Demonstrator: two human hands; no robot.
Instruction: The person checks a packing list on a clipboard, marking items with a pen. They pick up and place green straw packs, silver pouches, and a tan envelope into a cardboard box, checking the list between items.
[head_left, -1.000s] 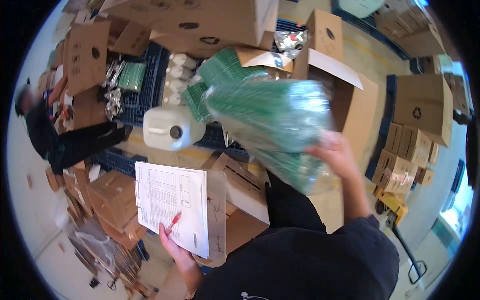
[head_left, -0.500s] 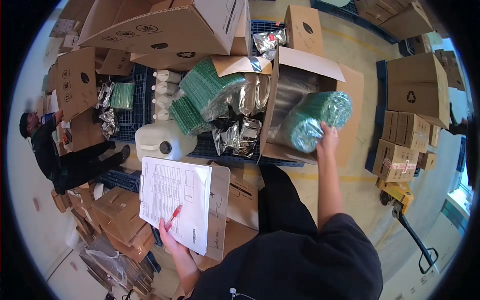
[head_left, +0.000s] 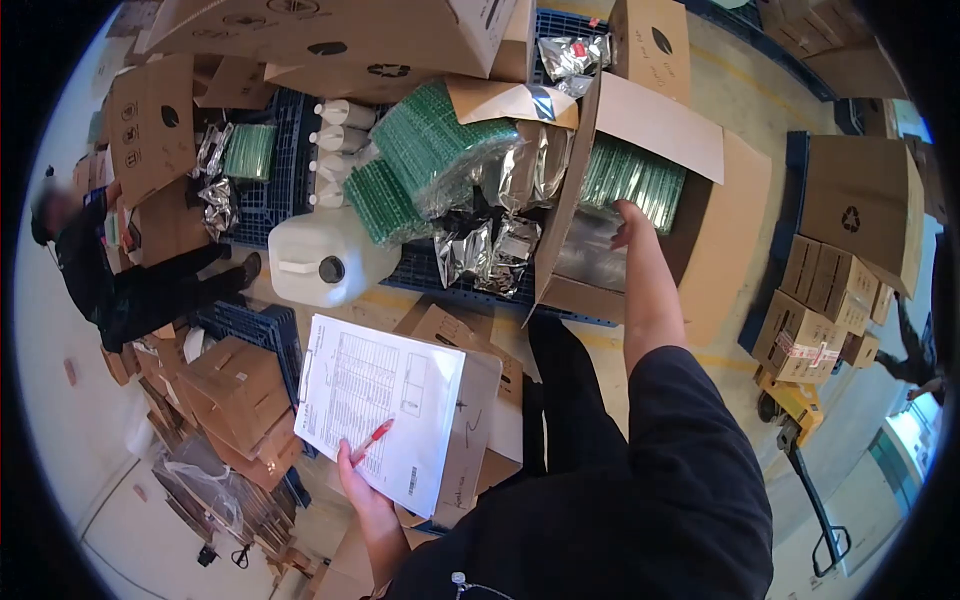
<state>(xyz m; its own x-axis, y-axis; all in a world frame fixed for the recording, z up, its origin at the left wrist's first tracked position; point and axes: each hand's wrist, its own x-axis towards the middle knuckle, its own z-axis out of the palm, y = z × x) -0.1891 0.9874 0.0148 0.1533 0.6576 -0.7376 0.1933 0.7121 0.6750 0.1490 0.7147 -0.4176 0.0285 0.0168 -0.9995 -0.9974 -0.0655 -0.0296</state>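
Note:
My left hand (head_left: 366, 500) is closed on the lower edge of a clipboard (head_left: 470, 430) with printed sheets (head_left: 378, 400); a red pen (head_left: 374, 441) lies across the paper by my thumb. My right hand (head_left: 630, 226) reaches into an open cardboard box (head_left: 660, 110), its fingers apart at the near edge of a plastic-wrapped green bundle (head_left: 632, 180). The bundle lies in the far part of the box. Clear plastic wrapping (head_left: 588, 248) shows beside my fingers. Left of the box are more green bundles (head_left: 440, 135) and silver foil pouches (head_left: 490, 250).
A large white jerrycan (head_left: 330, 258) and several white bottles (head_left: 338, 140) stand on the blue pallet. To the right are stacked boxes (head_left: 815, 285) and a pallet jack (head_left: 800, 410). A person (head_left: 85, 250) handles a carton at far left.
The green bundle has gone from above the box's near side down into its far part. My right hand has let go of it. The view has shifted slightly.

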